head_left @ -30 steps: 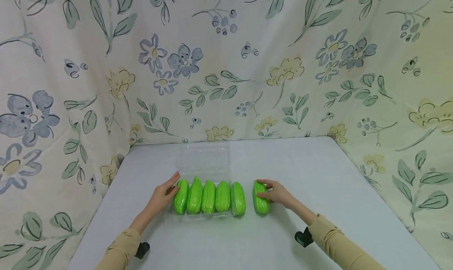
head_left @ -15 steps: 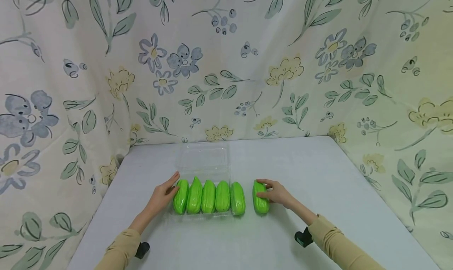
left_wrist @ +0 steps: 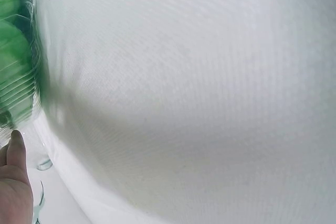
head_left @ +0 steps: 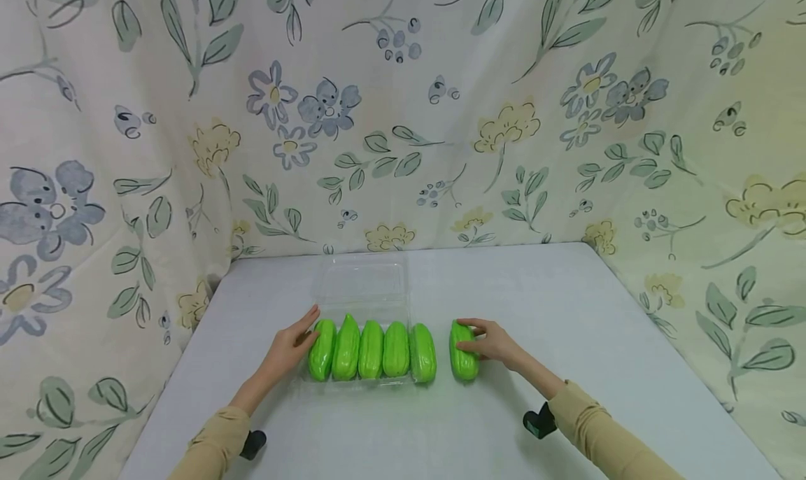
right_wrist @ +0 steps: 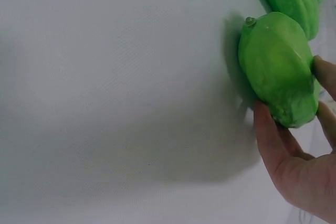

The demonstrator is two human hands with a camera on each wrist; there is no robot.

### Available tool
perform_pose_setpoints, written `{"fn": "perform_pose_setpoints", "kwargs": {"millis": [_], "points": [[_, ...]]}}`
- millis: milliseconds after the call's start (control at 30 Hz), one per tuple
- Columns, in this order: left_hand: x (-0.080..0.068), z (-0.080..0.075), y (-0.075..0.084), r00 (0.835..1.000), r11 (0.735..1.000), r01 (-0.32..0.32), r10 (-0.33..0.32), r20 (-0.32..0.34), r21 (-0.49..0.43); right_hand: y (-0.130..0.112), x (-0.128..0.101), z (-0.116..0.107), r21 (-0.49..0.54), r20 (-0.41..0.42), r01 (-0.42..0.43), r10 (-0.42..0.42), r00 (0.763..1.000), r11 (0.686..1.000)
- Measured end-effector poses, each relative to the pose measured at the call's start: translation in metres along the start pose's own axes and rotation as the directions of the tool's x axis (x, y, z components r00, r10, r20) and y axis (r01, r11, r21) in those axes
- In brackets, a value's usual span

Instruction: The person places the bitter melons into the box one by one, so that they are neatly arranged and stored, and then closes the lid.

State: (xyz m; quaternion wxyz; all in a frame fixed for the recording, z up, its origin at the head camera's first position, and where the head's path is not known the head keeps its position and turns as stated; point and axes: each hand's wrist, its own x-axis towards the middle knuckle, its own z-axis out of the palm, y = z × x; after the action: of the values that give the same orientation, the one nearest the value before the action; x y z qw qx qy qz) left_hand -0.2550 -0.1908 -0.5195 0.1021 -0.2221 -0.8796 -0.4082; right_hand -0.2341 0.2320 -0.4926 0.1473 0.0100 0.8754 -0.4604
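A clear plastic box (head_left: 360, 283) stands with its lid folded back on the table. Several long green ridged gourds (head_left: 371, 350) lie side by side in it. At the row's right end another green gourd (head_left: 422, 357) overlaps the box's right edge. My left hand (head_left: 291, 346) rests at the box's left side, fingers extended along the leftmost gourd; in the left wrist view a fingertip meets the ribbed wall (left_wrist: 29, 72). Farther right, my right hand (head_left: 495, 343) grips a separate green gourd (right_wrist: 278, 61), thumb on one side and fingers on the other, low over the table.
The white table (head_left: 535, 284) runs back to a floral curtain (head_left: 403, 116) that hangs behind it and on both sides. A dark wrist device (head_left: 539, 421) sits under the right forearm, with another dark device (head_left: 253, 445) at the left.
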Motion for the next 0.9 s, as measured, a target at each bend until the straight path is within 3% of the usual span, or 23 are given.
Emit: {"fn": "perform_pose_setpoints", "kwargs": {"millis": [633, 900], "points": [[-0.001, 0.001, 0.000, 1.000, 1.000, -0.009, 0.009, -0.005, -0.006, -0.014, 0.028, -0.021, 0.161, -0.081, -0.003, 0.016, 0.997, 0.987], [-0.001, 0.001, 0.002, 1.000, 1.000, -0.009, 0.009, -0.007, -0.013, -0.022, 0.036, -0.027, 0.183, -0.115, 0.013, 0.008, 0.993, 0.983]]}}
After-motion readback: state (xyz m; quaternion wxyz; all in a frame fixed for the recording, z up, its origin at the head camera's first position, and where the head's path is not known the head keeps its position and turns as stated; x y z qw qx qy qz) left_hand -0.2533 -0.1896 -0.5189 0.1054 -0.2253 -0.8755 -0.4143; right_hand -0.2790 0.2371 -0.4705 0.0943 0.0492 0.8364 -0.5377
